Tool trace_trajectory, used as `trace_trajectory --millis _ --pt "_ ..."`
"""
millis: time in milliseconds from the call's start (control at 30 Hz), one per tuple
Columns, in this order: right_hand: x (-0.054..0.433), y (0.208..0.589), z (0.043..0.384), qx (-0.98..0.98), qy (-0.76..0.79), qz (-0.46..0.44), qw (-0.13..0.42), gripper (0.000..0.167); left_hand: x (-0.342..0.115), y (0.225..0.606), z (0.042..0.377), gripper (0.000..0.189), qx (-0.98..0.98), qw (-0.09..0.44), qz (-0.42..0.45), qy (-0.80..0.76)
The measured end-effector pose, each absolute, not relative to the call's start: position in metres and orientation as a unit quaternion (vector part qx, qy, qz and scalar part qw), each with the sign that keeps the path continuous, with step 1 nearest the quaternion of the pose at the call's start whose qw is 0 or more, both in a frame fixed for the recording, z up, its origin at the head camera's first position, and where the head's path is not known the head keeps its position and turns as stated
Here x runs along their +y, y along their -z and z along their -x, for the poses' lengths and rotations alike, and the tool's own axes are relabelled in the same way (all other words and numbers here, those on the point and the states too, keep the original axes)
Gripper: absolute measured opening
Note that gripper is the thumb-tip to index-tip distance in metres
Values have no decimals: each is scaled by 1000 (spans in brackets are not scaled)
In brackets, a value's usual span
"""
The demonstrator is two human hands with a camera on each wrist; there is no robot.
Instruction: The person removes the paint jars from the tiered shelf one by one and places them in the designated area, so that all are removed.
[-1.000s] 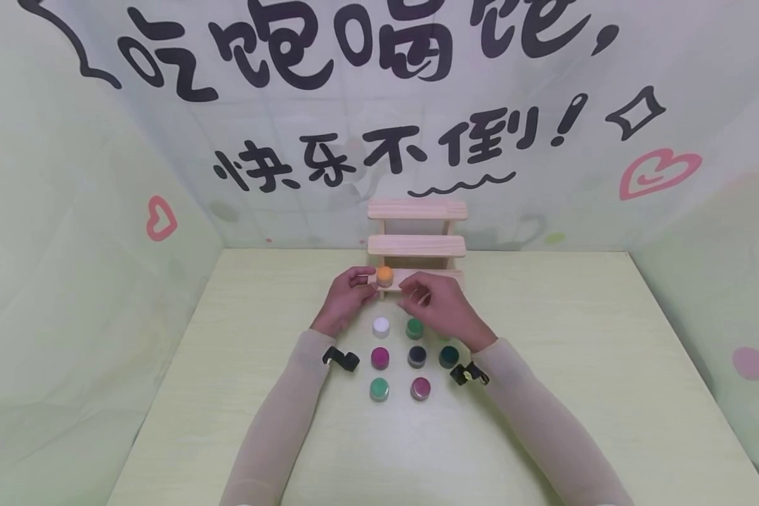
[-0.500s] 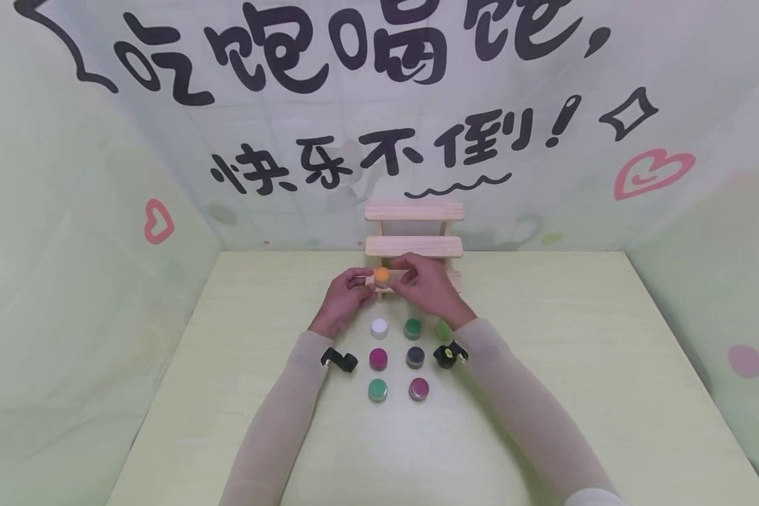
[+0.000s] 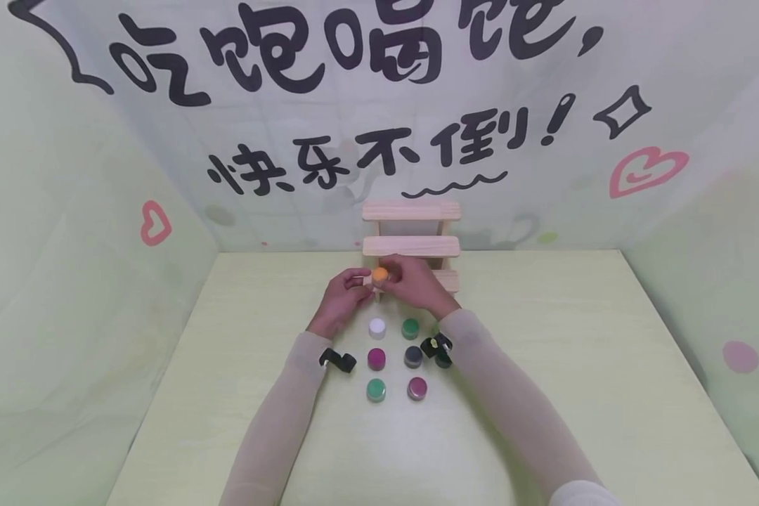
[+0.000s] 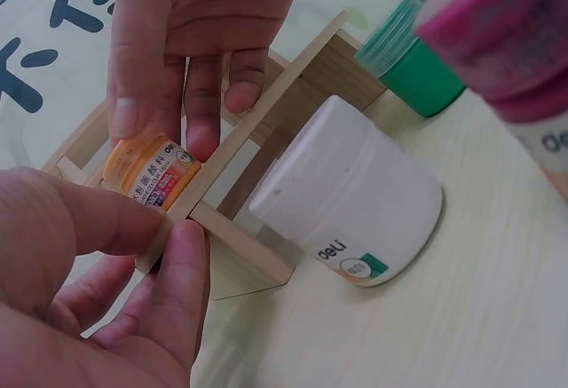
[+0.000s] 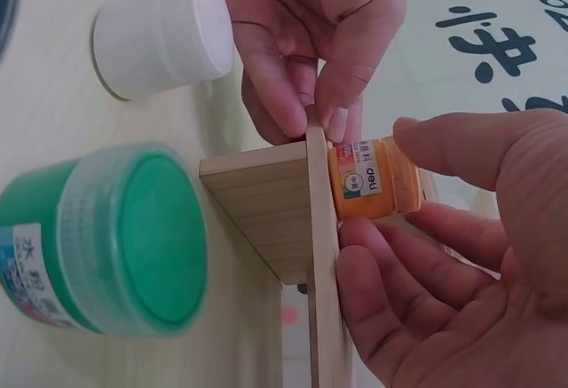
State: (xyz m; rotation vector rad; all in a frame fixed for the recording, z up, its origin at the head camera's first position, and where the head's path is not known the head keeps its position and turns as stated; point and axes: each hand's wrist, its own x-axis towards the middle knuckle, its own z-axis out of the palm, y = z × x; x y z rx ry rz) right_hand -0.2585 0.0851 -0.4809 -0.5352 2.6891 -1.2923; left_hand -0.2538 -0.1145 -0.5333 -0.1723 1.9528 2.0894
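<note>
A small orange paint jar (image 3: 379,275) stands upright on the left end of the lowest step of a three-step wooden shelf (image 3: 411,246). My right hand (image 3: 414,282) pinches that jar between thumb and fingers; in the right wrist view the thumb touches the lid of the orange jar (image 5: 368,179). With thumb and fingers, my left hand (image 3: 341,301) grips the left end of the step board (image 4: 232,159), right beside the jar. The jar's label faces the front in the left wrist view. Part of the lowest step is hidden behind my right hand.
In front of the shelf stand several paint jars in rows: white (image 3: 377,328), green (image 3: 410,328), magenta (image 3: 376,359), dark (image 3: 413,357), light green (image 3: 376,390), purple-red (image 3: 417,388). My right wrist partly covers others. A printed cloth backdrop (image 3: 278,218) rises behind the table.
My right hand has moved left and come round the orange jar, which it now pinches. My left hand has stayed at the step's left end. The other visible jars have not moved.
</note>
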Motion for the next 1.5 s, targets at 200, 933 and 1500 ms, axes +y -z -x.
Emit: trace_trajectory --millis 200,933,1500 --pt "82 481 260 892 410 184 59 39 -115 532 254 39 674 137 61 -724" --pt "95 478 249 882 440 157 62 35 -114 532 254 37 685 135 59 -713" --pt "113 469 227 874 457 161 43 36 -114 533 254 37 685 132 58 -714"
